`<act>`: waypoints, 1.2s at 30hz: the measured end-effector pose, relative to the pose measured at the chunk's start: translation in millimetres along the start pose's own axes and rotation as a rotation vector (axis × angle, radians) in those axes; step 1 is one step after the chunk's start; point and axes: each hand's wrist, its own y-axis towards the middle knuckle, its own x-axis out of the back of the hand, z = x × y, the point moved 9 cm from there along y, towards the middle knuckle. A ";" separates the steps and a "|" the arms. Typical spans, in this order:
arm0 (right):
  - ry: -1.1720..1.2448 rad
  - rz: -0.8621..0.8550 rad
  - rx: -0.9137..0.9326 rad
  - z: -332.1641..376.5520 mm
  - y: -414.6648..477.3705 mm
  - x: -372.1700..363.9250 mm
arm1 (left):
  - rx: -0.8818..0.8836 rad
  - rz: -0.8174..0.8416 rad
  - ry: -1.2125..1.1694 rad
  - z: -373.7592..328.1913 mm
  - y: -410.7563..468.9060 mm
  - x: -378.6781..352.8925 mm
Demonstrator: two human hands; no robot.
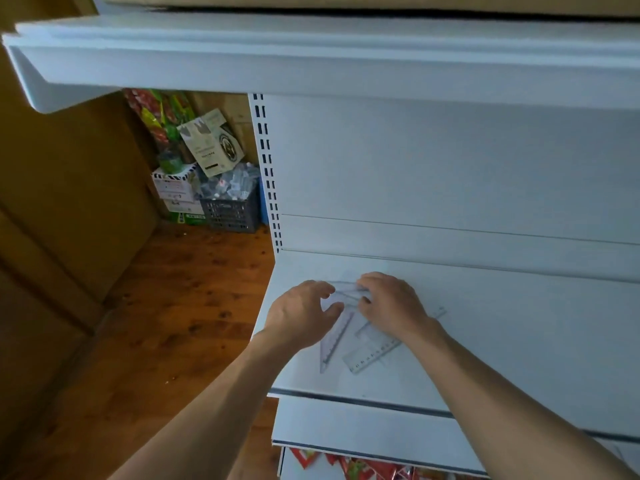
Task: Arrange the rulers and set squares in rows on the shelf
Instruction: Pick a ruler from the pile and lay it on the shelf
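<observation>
A small heap of clear plastic rulers and set squares lies on the white shelf [519,341] near its left end. A triangular set square [333,337] points toward the front edge, and a straight ruler [375,353] lies slanted beside it, partly under my right wrist. My left hand [304,313] rests on the heap's left side with thumb and fingers pinching a clear piece. My right hand [391,303] presses on the top of the heap, fingertips on a clear edge. The pieces under both hands are largely hidden.
An upper white shelf [311,64] overhangs closely. The slotted upright [268,174] marks the shelf's left end. Left of it are a wooden floor [173,306], a dark crate [230,211] and boxes. Red packets [346,467] show on the shelf below.
</observation>
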 end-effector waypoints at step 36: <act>0.881 -0.548 -0.415 -107.8 -184.9 106.7 | 0.007 0.262 -1.161 -138.1 -42.6 -69.8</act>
